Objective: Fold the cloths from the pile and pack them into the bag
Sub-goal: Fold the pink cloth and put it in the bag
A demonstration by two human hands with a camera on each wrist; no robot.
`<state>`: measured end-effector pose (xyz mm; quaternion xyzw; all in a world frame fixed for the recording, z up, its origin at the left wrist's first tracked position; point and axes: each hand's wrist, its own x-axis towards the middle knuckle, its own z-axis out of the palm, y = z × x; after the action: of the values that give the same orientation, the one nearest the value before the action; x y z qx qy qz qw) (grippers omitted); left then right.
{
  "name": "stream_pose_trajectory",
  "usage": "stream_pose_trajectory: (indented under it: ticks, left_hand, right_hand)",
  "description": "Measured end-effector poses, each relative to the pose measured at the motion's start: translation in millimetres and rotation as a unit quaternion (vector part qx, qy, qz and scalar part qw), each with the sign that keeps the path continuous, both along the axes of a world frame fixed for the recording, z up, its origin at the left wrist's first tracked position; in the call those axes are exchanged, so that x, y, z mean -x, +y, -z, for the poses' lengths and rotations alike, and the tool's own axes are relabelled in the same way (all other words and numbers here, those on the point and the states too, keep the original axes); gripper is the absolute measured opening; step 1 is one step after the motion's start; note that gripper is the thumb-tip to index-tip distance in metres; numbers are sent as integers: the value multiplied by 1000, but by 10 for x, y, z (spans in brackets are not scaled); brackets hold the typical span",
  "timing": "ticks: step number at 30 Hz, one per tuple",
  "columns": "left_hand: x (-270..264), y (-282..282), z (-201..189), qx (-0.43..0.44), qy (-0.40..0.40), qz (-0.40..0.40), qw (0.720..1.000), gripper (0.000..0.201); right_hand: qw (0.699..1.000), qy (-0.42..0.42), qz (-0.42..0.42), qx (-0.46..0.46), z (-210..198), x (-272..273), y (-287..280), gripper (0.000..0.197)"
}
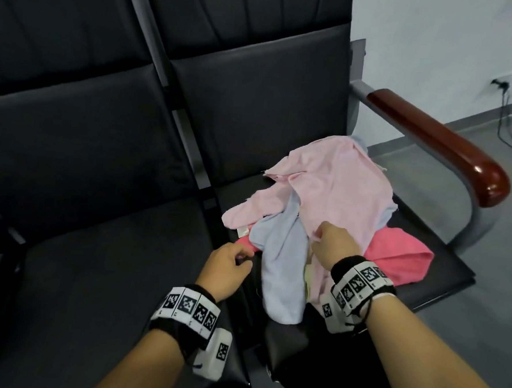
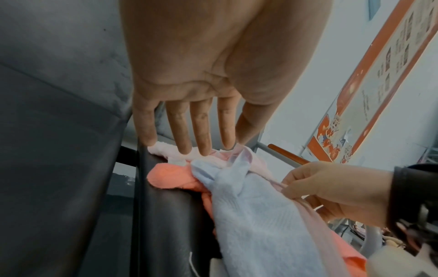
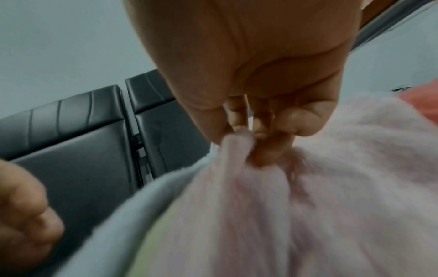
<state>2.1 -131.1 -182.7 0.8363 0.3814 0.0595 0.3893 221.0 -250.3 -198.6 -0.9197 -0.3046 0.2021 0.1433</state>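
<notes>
A pile of cloths lies on the right black seat [image 1: 442, 265]. A light pink cloth [image 1: 339, 184] is on top, a light blue cloth [image 1: 280, 264] hangs over the front edge, and a deep pink cloth [image 1: 400, 256] lies underneath. My right hand [image 1: 318, 236] pinches a fold of the light pink cloth [image 3: 284, 206] between thumb and fingers [image 3: 260, 129]. My left hand [image 1: 245, 257] is at the pile's left edge. The left wrist view shows its fingers [image 2: 201, 138] straight, tips touching a pale pink cloth [image 2: 166, 150] above the light blue cloth [image 2: 255, 215]. A dark object [image 1: 284, 345], perhaps the bag, sits below the seat front.
The left black seat [image 1: 95, 259] lies beside the pile. A red-brown wooden armrest [image 1: 432, 138] on a grey metal frame bounds the right seat. Grey floor and a black cable [image 1: 510, 131] lie beyond it. Seat backs rise behind.
</notes>
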Motion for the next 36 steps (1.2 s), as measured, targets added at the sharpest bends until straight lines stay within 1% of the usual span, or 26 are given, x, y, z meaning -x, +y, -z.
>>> stream_pose_trajectory:
  ticks: [2, 3, 5, 7, 9, 10, 12, 13, 15, 16, 18, 20, 22, 23, 26, 28, 30, 31, 33, 35, 36]
  left_hand:
    - [21, 12, -27, -1, -12, -2, 1000, 17]
    - [40, 15, -54, -3, -20, -5, 1000, 17]
    - [95, 12, -128, -3, -41, -11, 999, 14]
    - [169, -5, -242, 12, -68, -19, 997, 13]
    - [267, -49, -395, 41, -115, -20, 992, 16]
    - [329, -79, -476, 61, -141, -17, 988, 20]
    - [503, -130, -668, 93, -179, 6, 979, 37]
    - [600, -150, -764, 101, -193, 21, 976, 45]
    - [835, -178, -931, 102, -230, 36, 967, 52]
    - [1025, -180, -1021, 91, -249, 32, 964, 53]
    - [1088, -203, -1107, 75, -258, 13, 963, 57]
    - [1416, -201, -1180, 54, -269, -27, 961, 56]
    - [1749, -178, -1201, 39, -282, -50, 957, 48]
    - [1921, -161, -1207, 26, -280, -61, 958, 41]
    - [2431, -112, -1227, -7, -277, -105, 955, 17]
    - [2768, -84, -1258, -14, -304, -147, 941, 16]
    - [3066, -48, -1286, -23, -322, -178, 929, 21]
    - [3186, -37, -1294, -30, -322, -181, 929, 23]
    - [3370, -42, -1293, -34, -312, -174, 934, 23]
    - [3512, -65, -1273, -25, -306, -171, 936, 20]
    - [3573, -77, -1263, -21, -306, -170, 936, 19]
  right_hand:
    - [999, -3, 9, -31, -93, -41, -4, 18]
    - [998, -3, 11, -61, -163, -43, -5, 14]
    - [988, 27, 14, -154, -339, 27, 2, 7]
    - [958, 92, 10, -270, -556, 211, 30, 10]
    - [919, 148, -6, -365, -804, 472, 78, 16]
    - [900, 174, -24, -399, -929, 623, 114, 17]
    - [867, 214, -72, -444, -1163, 976, 199, 17]
    - [856, 225, -97, -454, -1261, 1168, 243, 17]
    - [838, 252, -138, -463, -1420, 1576, 318, 17]
    - [829, 272, -153, -464, -1498, 1834, 365, 17]
    - [816, 299, -154, -470, -1538, 2008, 400, 15]
    - [805, 321, -172, -468, -1609, 2363, 445, 11]
    - [782, 350, -195, -478, -1662, 2690, 478, 7]
    - [779, 348, -212, -476, -1681, 2840, 496, 7]
    - [801, 274, -261, -464, -1681, 3201, 569, 5]
    - [814, 235, -257, -466, -1648, 3365, 600, 12]
    - [817, 217, -286, -451, -1607, 3504, 623, 22]
    - [813, 222, -315, -436, -1581, 3574, 636, 22]
    - [798, 259, -367, -401, -1526, 3715, 652, 14]
    - [785, 297, -393, -375, -1487, 3839, 643, 10]
    - [786, 299, -400, -365, -1463, 3891, 639, 13]
